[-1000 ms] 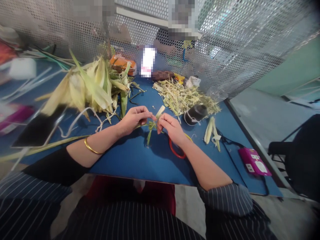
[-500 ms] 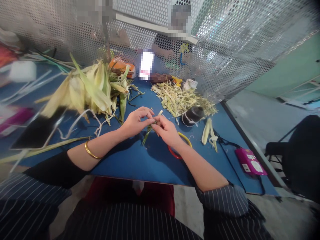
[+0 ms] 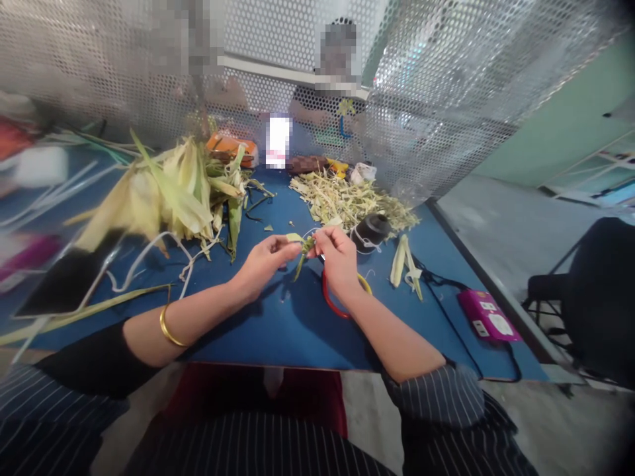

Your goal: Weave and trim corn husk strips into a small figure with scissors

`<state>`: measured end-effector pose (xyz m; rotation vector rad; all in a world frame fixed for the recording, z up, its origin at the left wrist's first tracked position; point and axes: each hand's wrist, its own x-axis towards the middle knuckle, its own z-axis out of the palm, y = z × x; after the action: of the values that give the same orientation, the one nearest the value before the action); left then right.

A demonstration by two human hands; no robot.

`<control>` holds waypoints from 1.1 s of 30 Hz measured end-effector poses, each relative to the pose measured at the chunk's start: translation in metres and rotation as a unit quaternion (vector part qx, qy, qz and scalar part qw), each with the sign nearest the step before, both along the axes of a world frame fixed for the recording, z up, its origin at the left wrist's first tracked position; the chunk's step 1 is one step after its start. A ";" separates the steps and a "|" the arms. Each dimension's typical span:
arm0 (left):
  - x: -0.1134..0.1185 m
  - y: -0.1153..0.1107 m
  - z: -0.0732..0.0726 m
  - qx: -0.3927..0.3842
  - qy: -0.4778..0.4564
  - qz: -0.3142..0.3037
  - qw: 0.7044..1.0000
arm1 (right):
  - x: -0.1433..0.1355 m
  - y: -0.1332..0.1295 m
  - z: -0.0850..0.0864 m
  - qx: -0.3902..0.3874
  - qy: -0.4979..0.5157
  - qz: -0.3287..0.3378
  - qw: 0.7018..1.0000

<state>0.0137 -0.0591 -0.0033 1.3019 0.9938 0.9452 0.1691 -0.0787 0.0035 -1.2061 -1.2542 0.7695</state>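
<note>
Over the blue table [image 3: 297, 330], my left hand [image 3: 268, 261] pinches a small green husk piece [image 3: 306, 248], with a pale tip showing above its fingers. My right hand [image 3: 335, 254] is closed at the other side of the same piece, its fingertips pressed together. A thin white thread arcs between the hands toward the dark spool [image 3: 372, 231], just right of my right hand. Partly under my right wrist lies a red and yellow ring [image 3: 333, 299]. Exactly what the right fingertips grip is too small to tell.
Corn husks [image 3: 183, 192] are heaped at the left, near a dark tablet-like panel [image 3: 64, 281]. Husk scraps [image 3: 347, 198] lie behind the spool. Two husk strips [image 3: 401, 261] and a magenta power box [image 3: 489, 316] are at the right. Beyond the perforated screen [image 3: 278, 86] is a person.
My hands have moved slightly apart, and the thread now arcs between them. The pale tip has swung left toward my left hand. The whole view has shifted a little.
</note>
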 end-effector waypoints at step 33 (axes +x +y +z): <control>0.011 0.009 0.005 -0.043 -0.068 0.003 0.997 | 0.037 0.017 0.001 -0.090 0.225 -0.075 0.967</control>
<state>0.0251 -0.0501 0.0017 1.1475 0.9230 0.9731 0.2060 -0.0614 0.0045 -1.1703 -0.7250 0.9942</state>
